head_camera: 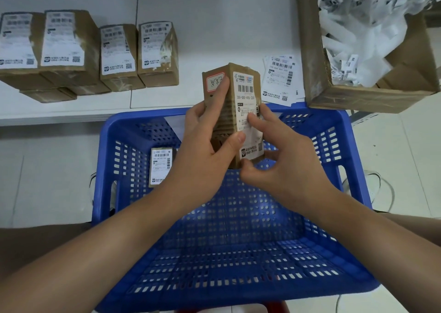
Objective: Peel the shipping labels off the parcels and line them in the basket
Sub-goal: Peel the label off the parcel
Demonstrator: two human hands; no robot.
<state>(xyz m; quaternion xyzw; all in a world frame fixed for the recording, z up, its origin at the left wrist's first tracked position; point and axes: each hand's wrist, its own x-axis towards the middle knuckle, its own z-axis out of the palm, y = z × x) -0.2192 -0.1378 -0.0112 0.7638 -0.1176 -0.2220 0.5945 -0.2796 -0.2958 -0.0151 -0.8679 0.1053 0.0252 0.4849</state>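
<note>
My left hand (207,150) grips a small cardboard parcel (229,112) upright above the blue basket (343,131), thumb curled across its lower front, fingers wrapped round the left face. My right hand (281,160) works at the white shipping label (248,112) on the parcel's right face: the thumb and curled fingers pinch at the label's lower edge, the forefinger lying on the label higher up. Whether the edge has lifted free I cannot tell.

The label shows a barcode and the number 050-050-V05-220; smaller print below is unreadable. A red-bordered sticker (214,81) near the parcel's top carries handwriting, partly covered by my fingertip and illegible.

One labelled parcel (161,167) stands inside the basket against its left wall, partly hidden by my left wrist. Four labelled parcels (95,48) sit in a row on the white shelf (214,26), the leftmost cut off by the frame. A stack of loose labels (281,79) lies on the shelf beside a large carton (317,74) full of crumpled white paper, its upper part out of view.
</note>
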